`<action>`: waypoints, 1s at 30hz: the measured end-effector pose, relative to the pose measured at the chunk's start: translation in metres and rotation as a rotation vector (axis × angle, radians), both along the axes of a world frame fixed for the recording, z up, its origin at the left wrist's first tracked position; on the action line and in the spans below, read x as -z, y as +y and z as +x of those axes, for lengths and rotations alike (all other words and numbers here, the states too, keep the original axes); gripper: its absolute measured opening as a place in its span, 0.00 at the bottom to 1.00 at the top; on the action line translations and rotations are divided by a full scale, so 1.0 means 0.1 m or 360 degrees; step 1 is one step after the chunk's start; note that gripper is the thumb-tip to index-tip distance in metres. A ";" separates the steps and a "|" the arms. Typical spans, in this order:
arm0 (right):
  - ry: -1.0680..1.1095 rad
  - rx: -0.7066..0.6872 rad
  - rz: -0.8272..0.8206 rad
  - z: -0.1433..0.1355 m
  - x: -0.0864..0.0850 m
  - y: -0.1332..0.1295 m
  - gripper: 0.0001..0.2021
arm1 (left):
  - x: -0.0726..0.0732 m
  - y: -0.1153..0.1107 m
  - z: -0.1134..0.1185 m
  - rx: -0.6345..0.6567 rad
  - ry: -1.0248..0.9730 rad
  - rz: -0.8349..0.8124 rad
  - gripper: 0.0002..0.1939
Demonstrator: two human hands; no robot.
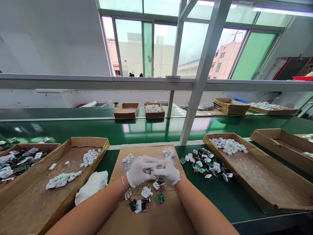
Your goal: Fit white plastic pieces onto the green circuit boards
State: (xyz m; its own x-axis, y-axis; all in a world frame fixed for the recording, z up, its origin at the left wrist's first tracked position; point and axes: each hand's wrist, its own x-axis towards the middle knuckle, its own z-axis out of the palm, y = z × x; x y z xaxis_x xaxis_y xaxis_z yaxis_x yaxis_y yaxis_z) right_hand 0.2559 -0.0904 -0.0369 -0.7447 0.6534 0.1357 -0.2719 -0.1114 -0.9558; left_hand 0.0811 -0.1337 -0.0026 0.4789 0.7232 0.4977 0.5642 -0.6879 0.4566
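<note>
My left hand (141,171) and my right hand (168,172), both in white gloves, meet over a cardboard sheet (137,151). Their fingers are pinched together around a small pale part (148,170), mostly covered by the gloves. Just below the hands lie several white plastic pieces (146,192) wired to small circuit boards; one green circuit board (160,198) hangs on wires under my right hand. Behind my left hand sits a small heap of white pieces (128,159). Another white heap (168,152) rests behind my right hand.
Left stand a cardboard tray (24,209) with white pieces and a white cloth (94,184). To the right are a pile of wired circuit boards (207,162) and another cardboard tray (254,174). A slanted metal post (199,68) rises beyond the sheet, before a green conveyor belt (151,130).
</note>
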 end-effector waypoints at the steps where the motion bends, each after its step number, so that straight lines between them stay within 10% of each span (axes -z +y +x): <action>1: -0.0009 0.0023 0.0020 0.01 -0.02 0.00 0.14 | 0.01 0.00 -0.01 0.0000 0.0012 0.0004 0.23; 18: 0.0015 -0.0029 0.0185 -0.05 -0.19 -0.01 0.15 | -0.02 -0.02 0.06 -0.0010 -0.0043 -0.0022 0.27; 30: 0.0061 -0.0044 0.0013 -0.03 0.10 0.06 0.21 | 0.05 0.04 -0.03 -0.0034 -0.0201 -0.0318 0.28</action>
